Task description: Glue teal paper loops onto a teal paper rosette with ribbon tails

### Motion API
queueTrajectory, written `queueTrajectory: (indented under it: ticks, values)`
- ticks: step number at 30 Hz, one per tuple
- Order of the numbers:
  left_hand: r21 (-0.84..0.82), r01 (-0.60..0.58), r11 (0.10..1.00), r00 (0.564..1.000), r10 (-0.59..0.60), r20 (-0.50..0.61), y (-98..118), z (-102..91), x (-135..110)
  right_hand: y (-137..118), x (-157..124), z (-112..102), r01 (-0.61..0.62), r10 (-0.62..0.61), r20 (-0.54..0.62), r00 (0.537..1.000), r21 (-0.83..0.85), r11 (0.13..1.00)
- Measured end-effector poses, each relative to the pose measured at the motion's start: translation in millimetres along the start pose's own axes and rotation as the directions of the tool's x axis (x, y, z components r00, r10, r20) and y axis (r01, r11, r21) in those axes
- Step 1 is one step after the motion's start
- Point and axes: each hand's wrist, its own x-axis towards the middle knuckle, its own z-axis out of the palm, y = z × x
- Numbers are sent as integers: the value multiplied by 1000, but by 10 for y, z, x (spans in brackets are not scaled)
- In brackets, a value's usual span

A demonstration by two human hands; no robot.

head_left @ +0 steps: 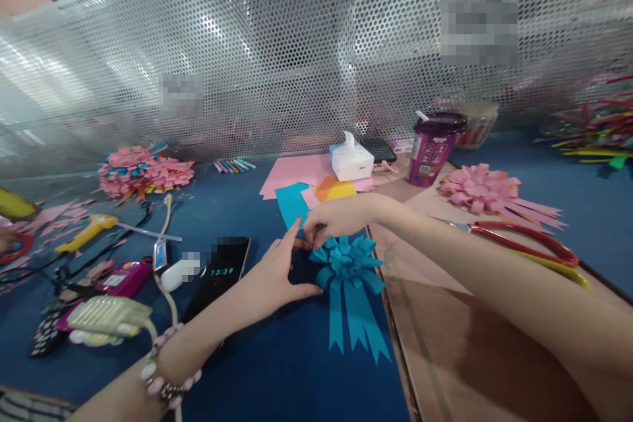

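Note:
A teal paper rosette (349, 262) with long ribbon tails lies on the blue table mat (277, 369). My right hand (332, 219) reaches in from the right and pinches the rosette's upper left petals with curled fingers. Just left of the rosette, my left hand (277, 271) has its index finger raised and its thumb stretched toward the flower's left edge, fingers apart. A beaded bracelet (163, 382) circles my left wrist.
A black phone (220, 273) lies left of my left hand. Behind are coloured paper sheets (297, 178), a white tissue box (350, 159) and a purple cup (434, 147). Pink paper flowers (482, 192), (141, 171), red scissors (524, 241), a yellow cutter (89, 231). Perforated metal screen behind.

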Motion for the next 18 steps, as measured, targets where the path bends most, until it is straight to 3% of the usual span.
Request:
queueTrajectory:
  ticks: [4, 18]
  values:
    - [24, -7, 1000, 1000, 7, 10, 69, -29, -17, -3, -2, 11, 90, -90, -6, 996, -2, 996]
    - [-67, 28, 997, 1000, -29, -6, 99, -1, -16, -31, 17, 40, 26, -31, -32, 999, -145, 989]
